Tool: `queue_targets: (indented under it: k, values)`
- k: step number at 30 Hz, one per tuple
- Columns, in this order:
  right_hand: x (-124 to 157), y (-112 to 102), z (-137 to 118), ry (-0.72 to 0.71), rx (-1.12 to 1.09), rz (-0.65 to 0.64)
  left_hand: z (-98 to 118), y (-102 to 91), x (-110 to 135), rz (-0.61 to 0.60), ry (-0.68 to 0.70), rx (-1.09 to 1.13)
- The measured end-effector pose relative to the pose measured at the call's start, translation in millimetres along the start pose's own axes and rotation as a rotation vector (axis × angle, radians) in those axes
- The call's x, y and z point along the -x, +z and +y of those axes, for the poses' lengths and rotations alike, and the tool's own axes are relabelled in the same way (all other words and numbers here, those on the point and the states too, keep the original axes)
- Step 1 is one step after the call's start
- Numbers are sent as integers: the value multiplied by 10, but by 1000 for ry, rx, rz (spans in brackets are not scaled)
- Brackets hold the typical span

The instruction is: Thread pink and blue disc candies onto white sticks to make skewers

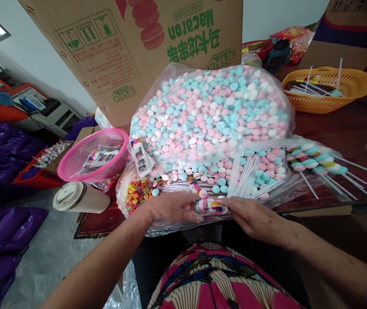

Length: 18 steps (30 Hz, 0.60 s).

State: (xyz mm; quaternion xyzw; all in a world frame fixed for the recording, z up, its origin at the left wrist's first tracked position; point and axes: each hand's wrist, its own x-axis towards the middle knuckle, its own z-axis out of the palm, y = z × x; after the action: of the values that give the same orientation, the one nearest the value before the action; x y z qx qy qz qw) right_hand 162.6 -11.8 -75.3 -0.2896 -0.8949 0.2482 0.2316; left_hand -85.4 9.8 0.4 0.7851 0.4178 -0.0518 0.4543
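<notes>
Close to my body, a small candy wrapper (212,205) with a white, red, blue and yellow print lies between my two hands. My left hand (173,207) has its fingers closed on the wrapper's left end. At the other end, my right hand (256,218) pinches the wrapper between thumb and fingers. What is inside the wrapper is mostly hidden. Just behind them, pink, blue and white round candies (220,165) spread over clear plastic. White sticks (248,176) lie on these candies, and colourful ring-shaped candies (138,193) are heaped to the left.
A large bag of candies (209,111) stands before a cardboard box (106,56). To the left are a pink basket (119,161) with printed labels and a tipped cup (93,199). Twisted candies on sticks (319,159) and a yellow basket (354,86) sit at right.
</notes>
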Motion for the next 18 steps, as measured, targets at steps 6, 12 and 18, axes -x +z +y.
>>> queue_targets:
  k: [6,12,18]
  values:
    - [-183,-60,-124,-59,118,22,-62,429,-79,129,106,236]
    - [-398,31,-168,-172,182,-115,-6,690,-72,236,-47,441]
    - [-421,-75,-218,94,110,440,-108,825,15,457,-201,853]
